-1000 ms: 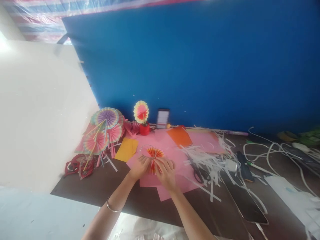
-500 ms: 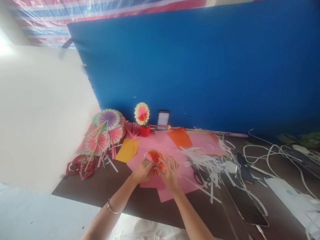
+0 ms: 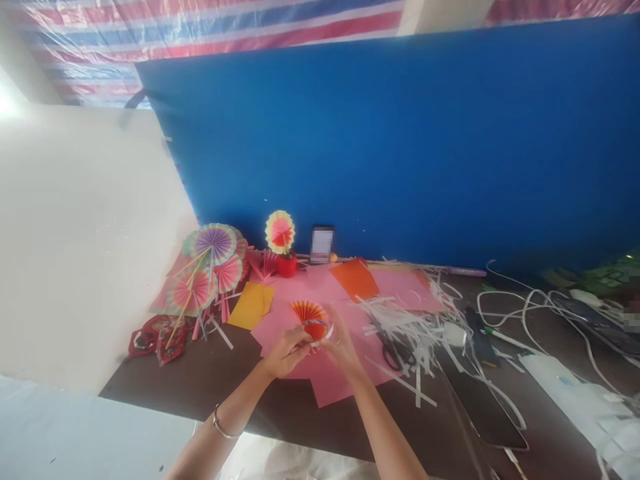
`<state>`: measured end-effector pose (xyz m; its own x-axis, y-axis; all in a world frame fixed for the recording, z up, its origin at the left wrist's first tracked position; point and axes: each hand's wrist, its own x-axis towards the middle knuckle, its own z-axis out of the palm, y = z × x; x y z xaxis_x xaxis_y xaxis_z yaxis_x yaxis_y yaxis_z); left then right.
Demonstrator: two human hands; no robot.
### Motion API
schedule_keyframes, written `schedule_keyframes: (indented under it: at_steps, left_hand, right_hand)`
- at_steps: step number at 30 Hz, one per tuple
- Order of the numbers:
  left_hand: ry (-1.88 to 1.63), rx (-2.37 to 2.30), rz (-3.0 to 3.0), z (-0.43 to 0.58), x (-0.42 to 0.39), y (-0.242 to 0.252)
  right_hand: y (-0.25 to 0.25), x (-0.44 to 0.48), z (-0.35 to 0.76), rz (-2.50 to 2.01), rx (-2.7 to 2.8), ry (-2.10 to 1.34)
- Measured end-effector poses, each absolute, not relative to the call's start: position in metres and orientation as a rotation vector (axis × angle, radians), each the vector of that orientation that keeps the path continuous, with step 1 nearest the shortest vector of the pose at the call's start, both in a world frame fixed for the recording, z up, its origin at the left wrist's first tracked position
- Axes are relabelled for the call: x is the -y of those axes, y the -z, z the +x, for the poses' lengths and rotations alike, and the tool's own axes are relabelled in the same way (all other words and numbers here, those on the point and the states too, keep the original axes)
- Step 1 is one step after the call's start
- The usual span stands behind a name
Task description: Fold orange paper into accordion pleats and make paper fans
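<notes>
A small pleated paper fan (image 3: 306,311), orange and red, is held between my two hands over pink paper sheets (image 3: 290,363). My left hand (image 3: 287,353) pinches its lower left side, thumb and fingers closed. On the right side, my right hand (image 3: 344,348) grips it near a white curved edge (image 3: 324,335), fingertips bent around it. Whether that edge is a separate strip or the fan's own rim I cannot tell. The pleats spread upward into a half circle, and a bluish curved band crosses below them. My fingers hide part of the lower fan.
Finished round paper fans (image 3: 214,243) lie at the left, beside a yellow sheet (image 3: 250,305). A red pot (image 3: 287,265) carries a paper flower. Orange paper (image 3: 356,280), white paper strips (image 3: 407,320), scissors (image 3: 395,357), a dark tablet-like device (image 3: 483,407) and white cables (image 3: 530,300) lie rightward.
The fan's full round shape has turned and bent in my hands, so its pleats now open upward with a white edge at the right. My right fingers have shifted down its side.
</notes>
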<state>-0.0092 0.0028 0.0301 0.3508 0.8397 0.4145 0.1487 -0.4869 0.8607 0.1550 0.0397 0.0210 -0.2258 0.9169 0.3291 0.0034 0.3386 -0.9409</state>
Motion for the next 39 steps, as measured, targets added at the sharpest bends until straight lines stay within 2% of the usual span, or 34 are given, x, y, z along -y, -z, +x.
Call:
schedule_keyframes:
  at_steps: [2,4,10,15,20,25,28,31,39]
  left_hand:
    - [-1.167,-0.825,1.738,-0.008,-0.002,-0.03]
    - [-1.19,-0.806,1.6,-0.006,-0.003,-0.027]
    - [-1.414,-0.793,1.107,-0.005,-0.014,-0.013]
    - [-1.407,-0.719,0.819,-0.005,-0.023,-0.008]
    - [-1.652,-0.941,0.934,-0.012,-0.028,-0.009]
    - [-1.718,-1.507,1.677,-0.053,-0.038,-0.011]
    - [-1.743,-1.853,1.947,-0.084,-0.043,-0.008]
    - [-1.621,-2.093,2.064,-0.107,-0.045,-0.001]
    - [-1.493,-2.066,2.122,-0.115,-0.034,-0.001]
  right_hand:
    - [-0.022,-0.041,0.158,-0.727,1.534,-1.359]
    - [-0.022,-0.042,0.161,-0.665,1.533,-1.488]
    - [-0.019,-0.046,0.166,-0.687,1.428,-1.603]
    - [-0.015,-0.047,0.164,-0.66,1.586,-1.606]
    - [-0.007,-0.054,0.16,-0.899,1.629,-1.108]
    - [0.003,-0.059,0.162,-1.101,1.569,-0.696]
    - [0.009,-0.062,0.164,-1.131,1.616,-0.569]
    - [0.012,-0.064,0.165,-1.146,1.652,-0.488]
    - [0.016,-0.064,0.164,-1.185,1.707,-0.43]
